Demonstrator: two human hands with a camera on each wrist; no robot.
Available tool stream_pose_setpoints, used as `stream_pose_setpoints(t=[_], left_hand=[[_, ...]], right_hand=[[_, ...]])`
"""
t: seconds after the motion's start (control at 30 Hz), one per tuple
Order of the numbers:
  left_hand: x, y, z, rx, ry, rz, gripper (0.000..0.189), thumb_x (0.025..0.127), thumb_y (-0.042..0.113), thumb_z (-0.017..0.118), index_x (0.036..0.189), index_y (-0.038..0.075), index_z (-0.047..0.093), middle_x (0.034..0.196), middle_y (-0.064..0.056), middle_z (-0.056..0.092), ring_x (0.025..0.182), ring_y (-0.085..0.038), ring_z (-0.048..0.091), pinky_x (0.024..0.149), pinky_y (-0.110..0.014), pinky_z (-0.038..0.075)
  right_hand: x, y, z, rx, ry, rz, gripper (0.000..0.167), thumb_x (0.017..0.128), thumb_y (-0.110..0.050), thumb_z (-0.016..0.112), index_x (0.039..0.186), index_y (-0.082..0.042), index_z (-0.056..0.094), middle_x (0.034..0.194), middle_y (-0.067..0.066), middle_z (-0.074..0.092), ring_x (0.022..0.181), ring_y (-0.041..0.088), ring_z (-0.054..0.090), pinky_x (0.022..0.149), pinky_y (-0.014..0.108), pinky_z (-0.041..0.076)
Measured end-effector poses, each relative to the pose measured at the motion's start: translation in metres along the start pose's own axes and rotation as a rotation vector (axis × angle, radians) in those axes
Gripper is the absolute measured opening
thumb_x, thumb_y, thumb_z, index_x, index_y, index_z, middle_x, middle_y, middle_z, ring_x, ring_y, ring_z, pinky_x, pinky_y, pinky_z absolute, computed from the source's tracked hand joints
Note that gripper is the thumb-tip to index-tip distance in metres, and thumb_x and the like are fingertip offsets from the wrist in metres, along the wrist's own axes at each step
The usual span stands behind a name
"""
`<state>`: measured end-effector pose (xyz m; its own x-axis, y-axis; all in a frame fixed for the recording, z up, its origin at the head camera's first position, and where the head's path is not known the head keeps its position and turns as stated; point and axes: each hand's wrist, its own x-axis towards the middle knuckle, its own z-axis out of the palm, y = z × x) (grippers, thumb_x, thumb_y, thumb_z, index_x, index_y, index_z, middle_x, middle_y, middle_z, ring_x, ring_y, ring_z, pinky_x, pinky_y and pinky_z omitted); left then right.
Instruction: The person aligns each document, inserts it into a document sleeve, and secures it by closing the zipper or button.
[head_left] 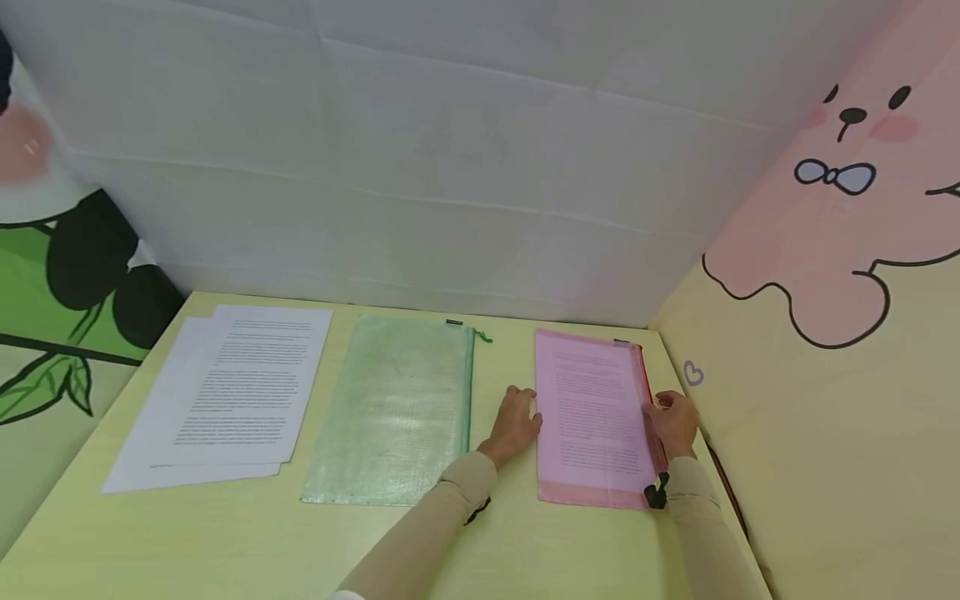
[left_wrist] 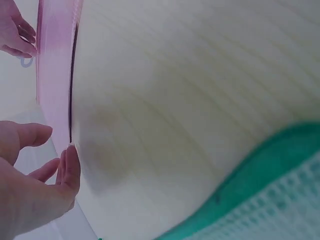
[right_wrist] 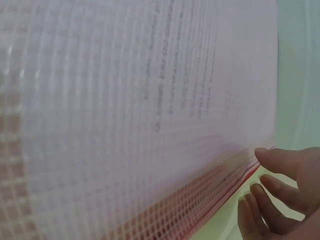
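Between the loosely parted, empty left hand [head_left: 516, 423] and the likewise parted right hand [head_left: 677, 425], a pink mesh zip folder [head_left: 592, 497] was framed, its printed sheet [head_left: 596, 408] illegible.

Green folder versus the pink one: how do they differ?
The green folder shows no printed page; the pink folder holds a printed page. The green folder's edge strip is green; the pink folder's strip is red. Left hand and right hand flank the pink folder, not the green. Both lie on the table.
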<state>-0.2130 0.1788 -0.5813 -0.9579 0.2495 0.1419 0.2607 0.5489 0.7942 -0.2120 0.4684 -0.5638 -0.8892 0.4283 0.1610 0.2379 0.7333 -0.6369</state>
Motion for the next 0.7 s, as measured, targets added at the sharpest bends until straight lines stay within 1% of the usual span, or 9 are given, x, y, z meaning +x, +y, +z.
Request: stream_pose_setpoints(t=[0.07, 0.2, 0.27, 0.4, 0.53, 0.63, 0.7], left_hand=[[0.000, -0.001, -0.004, -0.018, 0.025, -0.009, 0.030, 0.093, 0.000, 0.067, 0.120, -0.012, 0.064, 0.106, -0.020, 0.056, 0.100, -0.034, 0.057, 0.093, -0.045, 0.051], [-0.001, -0.003, -0.012, -0.011, 0.049, -0.025, 0.023, 0.094, 0.004, 0.068, 0.114, -0.009, 0.068, 0.106, -0.019, 0.060, 0.099, -0.032, 0.059, 0.090, -0.044, 0.052], [-0.001, -0.005, -0.017, -0.014, 0.062, -0.026, 0.021, 0.094, 0.004, 0.069, 0.111, -0.008, 0.069, 0.105, -0.018, 0.062, 0.098, -0.031, 0.060, 0.088, -0.043, 0.053], [-0.001, -0.009, -0.025, -0.019, 0.102, -0.003, 0.018, 0.093, 0.004, 0.070, 0.108, -0.006, 0.071, 0.103, -0.018, 0.064, 0.095, -0.031, 0.060, 0.084, -0.042, 0.054], [-0.002, -0.013, -0.032, 0.001, 0.157, 0.030, 0.013, 0.093, 0.004, 0.070, 0.103, -0.004, 0.072, 0.098, -0.016, 0.065, 0.090, -0.028, 0.060, 0.079, -0.039, 0.053], [-0.004, -0.014, -0.038, 0.022, 0.198, 0.050, 0.008, 0.093, 0.005, 0.070, 0.097, 0.000, 0.074, 0.093, -0.013, 0.066, 0.085, -0.025, 0.060, 0.076, -0.036, 0.053], [-0.005, -0.014, -0.043, 0.025, 0.207, 0.052, 0.006, 0.093, 0.006, 0.069, 0.095, 0.002, 0.074, 0.093, -0.012, 0.066, 0.084, -0.024, 0.060, 0.075, -0.034, 0.053]], right_hand=[[-0.001, -0.002, 0.000, 0.006, -0.002, -0.004, 0.030, 0.089, -0.006, 0.072, 0.110, 0.016, 0.067, 0.107, 0.035, 0.067, 0.098, 0.049, 0.064, 0.084, 0.056, 0.050], [-0.002, -0.004, 0.001, 0.024, -0.002, -0.012, 0.024, 0.091, -0.006, 0.070, 0.105, 0.014, 0.070, 0.102, 0.032, 0.069, 0.093, 0.046, 0.065, 0.077, 0.049, 0.051], [-0.003, -0.005, 0.003, 0.025, 0.002, -0.021, 0.023, 0.091, -0.007, 0.069, 0.104, 0.012, 0.071, 0.100, 0.030, 0.070, 0.092, 0.045, 0.067, 0.076, 0.047, 0.050], [-0.003, -0.007, 0.007, 0.034, 0.001, -0.034, 0.023, 0.092, -0.009, 0.070, 0.105, 0.010, 0.072, 0.097, 0.026, 0.072, 0.088, 0.041, 0.068, 0.074, 0.040, 0.051], [-0.004, -0.012, 0.010, 0.068, -0.028, -0.042, 0.023, 0.094, -0.012, 0.072, 0.106, 0.008, 0.071, 0.097, 0.024, 0.073, 0.089, 0.037, 0.068, 0.069, 0.031, 0.050], [-0.006, -0.019, 0.012, 0.087, -0.054, -0.065, 0.024, 0.095, -0.013, 0.072, 0.107, 0.007, 0.071, 0.099, 0.023, 0.073, 0.091, 0.036, 0.068, 0.070, 0.028, 0.050], [-0.008, -0.025, 0.013, 0.093, -0.064, -0.084, 0.023, 0.095, -0.013, 0.071, 0.108, 0.006, 0.071, 0.099, 0.023, 0.073, 0.091, 0.036, 0.069, 0.070, 0.027, 0.051]])
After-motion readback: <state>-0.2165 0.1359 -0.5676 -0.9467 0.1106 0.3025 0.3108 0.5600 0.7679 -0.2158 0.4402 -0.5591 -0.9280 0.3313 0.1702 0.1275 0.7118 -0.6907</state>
